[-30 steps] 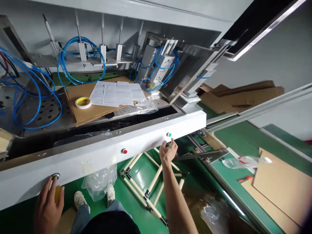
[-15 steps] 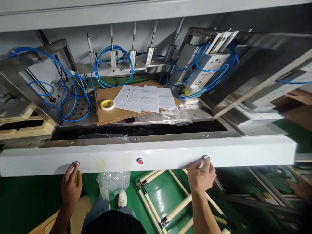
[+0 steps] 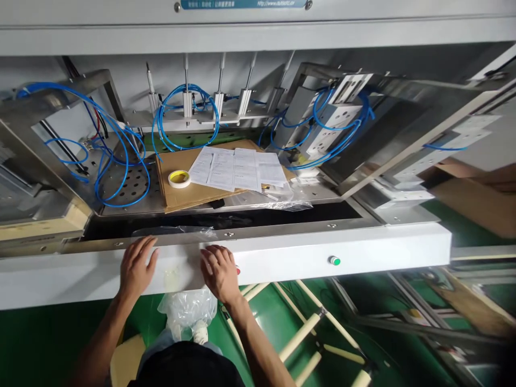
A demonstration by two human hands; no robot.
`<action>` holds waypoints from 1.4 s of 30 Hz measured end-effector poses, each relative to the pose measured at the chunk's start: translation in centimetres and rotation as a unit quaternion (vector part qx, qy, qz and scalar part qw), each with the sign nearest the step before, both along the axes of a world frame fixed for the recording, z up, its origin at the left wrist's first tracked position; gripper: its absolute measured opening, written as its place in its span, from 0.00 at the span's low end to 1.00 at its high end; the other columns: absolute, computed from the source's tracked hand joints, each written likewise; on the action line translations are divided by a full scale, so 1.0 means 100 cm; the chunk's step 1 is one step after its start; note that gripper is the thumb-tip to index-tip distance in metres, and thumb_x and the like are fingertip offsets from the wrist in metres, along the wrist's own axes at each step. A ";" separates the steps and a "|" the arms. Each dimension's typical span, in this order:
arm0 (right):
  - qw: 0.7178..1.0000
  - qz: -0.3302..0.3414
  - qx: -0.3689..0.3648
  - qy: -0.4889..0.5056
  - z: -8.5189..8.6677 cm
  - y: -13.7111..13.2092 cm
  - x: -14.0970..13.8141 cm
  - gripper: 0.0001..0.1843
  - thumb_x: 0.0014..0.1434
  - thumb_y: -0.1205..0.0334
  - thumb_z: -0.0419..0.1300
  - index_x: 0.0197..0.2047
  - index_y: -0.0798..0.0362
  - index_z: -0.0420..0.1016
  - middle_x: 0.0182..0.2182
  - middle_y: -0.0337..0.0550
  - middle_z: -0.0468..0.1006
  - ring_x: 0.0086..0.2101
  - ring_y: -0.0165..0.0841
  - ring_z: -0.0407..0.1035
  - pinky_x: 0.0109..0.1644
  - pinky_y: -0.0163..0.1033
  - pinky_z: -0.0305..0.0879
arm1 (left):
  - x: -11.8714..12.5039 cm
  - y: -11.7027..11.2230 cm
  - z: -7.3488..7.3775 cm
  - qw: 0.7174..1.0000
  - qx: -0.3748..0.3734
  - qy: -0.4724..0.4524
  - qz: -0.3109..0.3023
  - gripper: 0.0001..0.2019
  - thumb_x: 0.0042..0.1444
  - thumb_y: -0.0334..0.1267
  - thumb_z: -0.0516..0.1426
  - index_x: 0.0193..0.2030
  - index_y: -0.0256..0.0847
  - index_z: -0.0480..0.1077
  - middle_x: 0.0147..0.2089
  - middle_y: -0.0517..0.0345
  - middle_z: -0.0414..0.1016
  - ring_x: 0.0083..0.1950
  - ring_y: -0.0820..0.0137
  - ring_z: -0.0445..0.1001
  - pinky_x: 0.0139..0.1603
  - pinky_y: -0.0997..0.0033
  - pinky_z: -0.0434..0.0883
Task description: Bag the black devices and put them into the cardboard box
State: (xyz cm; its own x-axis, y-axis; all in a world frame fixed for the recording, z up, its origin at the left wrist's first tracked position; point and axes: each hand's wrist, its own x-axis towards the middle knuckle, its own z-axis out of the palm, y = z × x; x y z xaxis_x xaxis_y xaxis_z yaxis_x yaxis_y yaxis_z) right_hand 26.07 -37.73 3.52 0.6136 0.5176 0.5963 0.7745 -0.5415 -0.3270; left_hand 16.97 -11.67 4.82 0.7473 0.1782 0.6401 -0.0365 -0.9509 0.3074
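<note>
The left hand [image 3: 137, 269], fingers parted, empty, is overlapping the top edge of the panel [image 3: 290, 255]; the right hand [image 3: 221, 274], half open, empty, is partly hiding the red button [image 3: 238, 271].

Green floor [image 3: 52, 344], glossy — bright reflection showing below the machine's [image 3: 387, 244] front edge, dark toward lower left. Cream pipe rack [image 3: 300, 336] with dark joints stands on it, under the front edge, right of middle. Metal profile frame [image 3: 403, 325] farther right, past the rack — far end blurred. Beyond the machine's right edge: plain grey wall [image 3: 489, 142], brown cardboard [image 3: 471, 199] low in front of it.
</note>
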 end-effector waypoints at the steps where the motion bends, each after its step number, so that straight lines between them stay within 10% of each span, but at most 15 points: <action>1: 1.000 0.004 -0.010 0.003 0.002 0.010 0.001 0.21 0.70 0.65 0.57 0.64 0.48 0.74 0.51 0.52 0.82 0.53 0.44 0.72 0.58 0.52 0.70 | 0.016 -0.004 0.005 0.999 0.008 0.015 -0.032 0.16 0.71 0.38 0.56 0.62 0.43 0.72 0.60 0.44 0.79 0.60 0.54 0.77 0.62 0.51 0.72; 10: 0.999 -0.030 -0.023 0.019 -0.012 0.022 -0.004 0.17 0.72 0.63 0.56 0.61 0.51 0.75 0.55 0.53 0.80 0.59 0.45 0.69 0.65 0.57 0.68 | 0.117 -0.043 0.010 0.973 -0.001 0.087 -0.213 0.08 0.66 0.36 0.61 0.50 0.45 0.79 0.55 0.49 0.82 0.55 0.56 0.78 0.58 0.52 0.74; 16: 0.998 -0.043 -0.017 0.036 -0.017 0.022 -0.011 0.18 0.72 0.61 0.58 0.63 0.49 0.74 0.57 0.51 0.81 0.61 0.44 0.70 0.68 0.57 0.66 | 0.136 -0.038 0.005 0.952 -0.058 0.112 -0.277 0.11 0.71 0.37 0.53 0.40 0.44 0.76 0.41 0.52 0.83 0.44 0.62 0.79 0.50 0.59 0.75; 23: 0.998 -0.050 -0.010 0.046 -0.027 0.021 -0.016 0.20 0.72 0.61 0.59 0.65 0.48 0.73 0.59 0.50 0.80 0.63 0.42 0.68 0.71 0.56 0.63 | 0.136 -0.040 0.008 0.917 -0.104 0.165 -0.347 0.08 0.64 0.41 0.60 0.44 0.47 0.81 0.50 0.50 0.84 0.51 0.59 0.80 0.59 0.55 0.75; 42: 0.997 -0.051 0.003 0.066 -0.034 0.019 -0.023 0.19 0.76 0.59 0.53 0.64 0.49 0.75 0.60 0.50 0.80 0.64 0.42 0.68 0.73 0.56 0.63 | 0.164 -0.055 0.033 0.913 -0.292 0.162 -0.236 0.15 0.61 0.48 0.59 0.33 0.40 0.79 0.38 0.48 0.84 0.37 0.64 0.80 0.40 0.66 0.76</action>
